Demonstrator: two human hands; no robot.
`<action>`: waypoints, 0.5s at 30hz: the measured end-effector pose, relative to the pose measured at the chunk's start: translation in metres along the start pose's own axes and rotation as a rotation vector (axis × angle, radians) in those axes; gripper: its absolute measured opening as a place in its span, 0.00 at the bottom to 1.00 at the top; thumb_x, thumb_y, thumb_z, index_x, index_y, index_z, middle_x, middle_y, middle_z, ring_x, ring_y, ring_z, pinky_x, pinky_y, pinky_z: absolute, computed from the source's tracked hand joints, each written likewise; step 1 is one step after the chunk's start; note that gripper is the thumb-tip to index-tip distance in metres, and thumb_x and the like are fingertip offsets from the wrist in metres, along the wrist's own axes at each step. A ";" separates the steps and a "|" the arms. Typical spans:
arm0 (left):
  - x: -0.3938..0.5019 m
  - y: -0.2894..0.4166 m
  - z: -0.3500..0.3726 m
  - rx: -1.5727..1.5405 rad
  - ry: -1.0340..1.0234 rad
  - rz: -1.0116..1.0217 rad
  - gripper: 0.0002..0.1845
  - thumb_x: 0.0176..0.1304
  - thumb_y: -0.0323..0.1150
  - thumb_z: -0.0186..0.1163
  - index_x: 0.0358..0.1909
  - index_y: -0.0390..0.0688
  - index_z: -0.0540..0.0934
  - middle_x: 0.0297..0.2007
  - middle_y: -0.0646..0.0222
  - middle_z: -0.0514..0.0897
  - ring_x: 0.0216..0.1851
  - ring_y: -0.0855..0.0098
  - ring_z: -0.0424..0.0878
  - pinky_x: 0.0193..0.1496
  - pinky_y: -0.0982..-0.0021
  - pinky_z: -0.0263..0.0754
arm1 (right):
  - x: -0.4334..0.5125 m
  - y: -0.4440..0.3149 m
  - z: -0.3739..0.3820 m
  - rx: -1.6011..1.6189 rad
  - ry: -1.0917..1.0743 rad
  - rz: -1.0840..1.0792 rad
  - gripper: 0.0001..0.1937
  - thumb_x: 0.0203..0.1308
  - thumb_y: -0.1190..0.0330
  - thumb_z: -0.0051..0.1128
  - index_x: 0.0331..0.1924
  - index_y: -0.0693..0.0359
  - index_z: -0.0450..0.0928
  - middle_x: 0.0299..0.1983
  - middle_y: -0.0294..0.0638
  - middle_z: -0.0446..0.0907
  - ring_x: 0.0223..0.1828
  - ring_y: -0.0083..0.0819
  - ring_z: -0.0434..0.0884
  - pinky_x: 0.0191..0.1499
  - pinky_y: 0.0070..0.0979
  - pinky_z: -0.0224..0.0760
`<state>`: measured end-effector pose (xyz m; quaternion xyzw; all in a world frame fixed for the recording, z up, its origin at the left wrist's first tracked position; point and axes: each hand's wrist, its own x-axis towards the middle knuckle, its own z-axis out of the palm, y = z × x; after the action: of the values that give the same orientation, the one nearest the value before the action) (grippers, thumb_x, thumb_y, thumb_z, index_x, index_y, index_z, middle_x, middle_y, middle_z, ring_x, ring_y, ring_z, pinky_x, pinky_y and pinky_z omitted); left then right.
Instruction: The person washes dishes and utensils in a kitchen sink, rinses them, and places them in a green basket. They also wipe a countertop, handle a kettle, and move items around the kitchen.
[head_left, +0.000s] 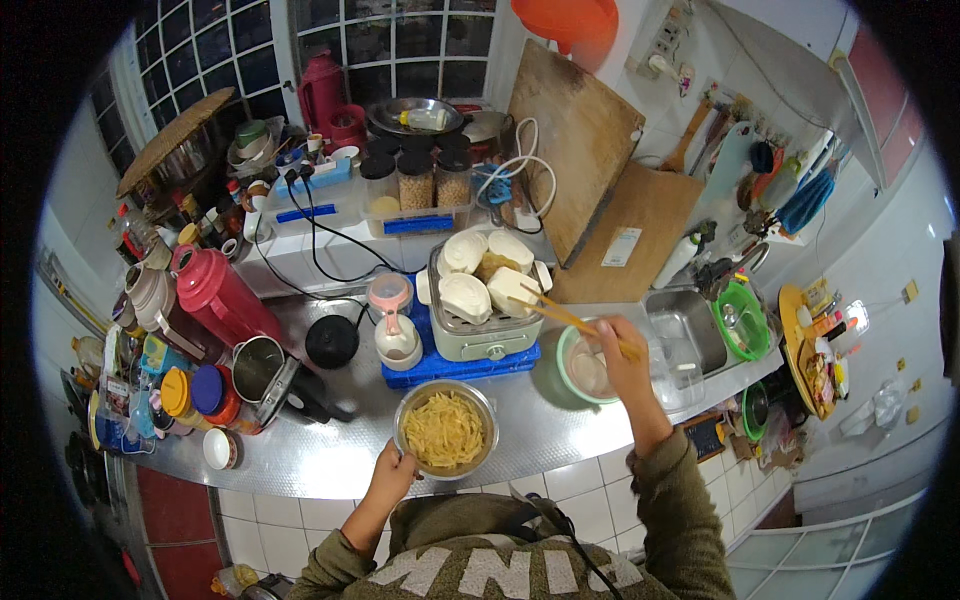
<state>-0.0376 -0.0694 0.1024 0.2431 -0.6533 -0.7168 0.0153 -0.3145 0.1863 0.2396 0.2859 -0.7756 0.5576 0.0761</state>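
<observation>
My left hand (396, 474) grips the rim of a steel bowl (491, 442) at the counter's front edge. Yellow strips of food, perhaps shredded potato (442, 431), fill the bowl. In my right hand (622, 349) is a pair of wooden chopsticks (570, 319), slanting left. Their tips meet the right-hand white bun (511, 291) on a pale green electric steamer (487, 339). Several white buns sit on its rack, around a brownish piece of food (495, 266). Beneath my right wrist stands a light green basin (564, 360) holding something pale, partly hidden by the hand.
A blue board (465, 373) lies under the steamer. Left of it are a pink-lidded container (390, 291), a black round base (331, 341), a steel kettle (259, 369) and a red thermos (225, 296). Cutting boards (577, 150) lean behind. A sink (679, 315) lies right; black cords (337, 236) cross the ledge.
</observation>
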 end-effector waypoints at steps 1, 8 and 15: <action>0.004 0.002 -0.002 -0.037 0.000 0.001 0.17 0.67 0.29 0.45 0.55 0.33 0.65 0.30 0.67 0.77 0.23 0.80 0.71 0.26 0.74 0.71 | 0.023 0.004 0.005 -0.003 -0.057 0.020 0.10 0.67 0.69 0.49 0.36 0.67 0.78 0.29 0.36 0.79 0.32 0.21 0.76 0.35 0.20 0.68; 0.005 0.007 0.018 -0.143 0.168 0.017 0.18 0.65 0.28 0.45 0.55 0.32 0.64 0.31 0.65 0.78 0.21 0.80 0.74 0.26 0.75 0.76 | 0.150 0.030 0.048 0.142 -0.403 0.074 0.10 0.67 0.67 0.50 0.34 0.65 0.76 0.28 0.32 0.77 0.32 0.18 0.76 0.37 0.18 0.70; 0.008 0.013 0.056 -0.243 0.270 0.036 0.19 0.64 0.27 0.46 0.56 0.32 0.64 0.30 0.65 0.77 0.20 0.79 0.72 0.27 0.72 0.76 | 0.203 0.044 0.060 -0.013 -0.794 -0.009 0.10 0.65 0.66 0.52 0.34 0.66 0.76 0.26 0.33 0.77 0.30 0.19 0.74 0.34 0.20 0.69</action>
<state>-0.0692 -0.0218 0.1132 0.3219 -0.5580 -0.7510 0.1448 -0.4931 0.0690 0.2698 0.4823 -0.7469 0.3983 -0.2255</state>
